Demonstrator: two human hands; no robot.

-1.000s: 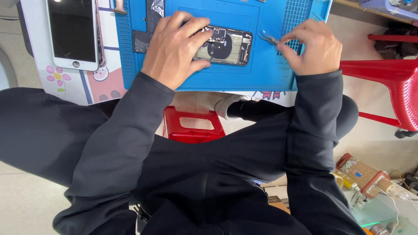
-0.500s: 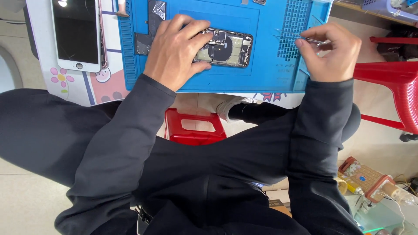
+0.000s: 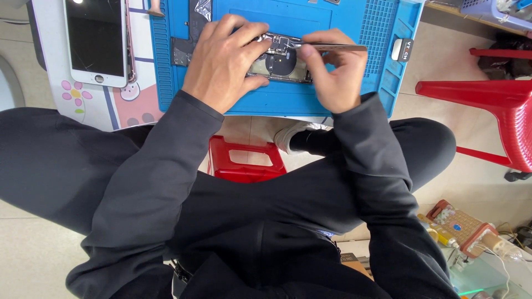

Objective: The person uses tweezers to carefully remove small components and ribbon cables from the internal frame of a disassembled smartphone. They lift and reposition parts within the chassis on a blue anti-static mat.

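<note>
Left hand (image 3: 224, 61) lies palm-down on the opened phone (image 3: 280, 61), fingers (image 3: 244, 47) spread and curled over its left end, pinning it to the blue work mat (image 3: 343, 25). Right hand (image 3: 332, 72) pinches metal tweezers (image 3: 332, 48) between thumb and forefinger, other fingers tucked together; tips touch the phone's top edge just beside the left fingertips. Phone sits between both hands, mid-mat. Mat's small gridded compartments beyond the right knuckles: contents cannot be told. White phone screen (image 3: 95, 41) lies face-up well left of the left hand. Red stool (image 3: 244, 160) below the wrists, red chair (image 3: 487, 111) right.
</note>
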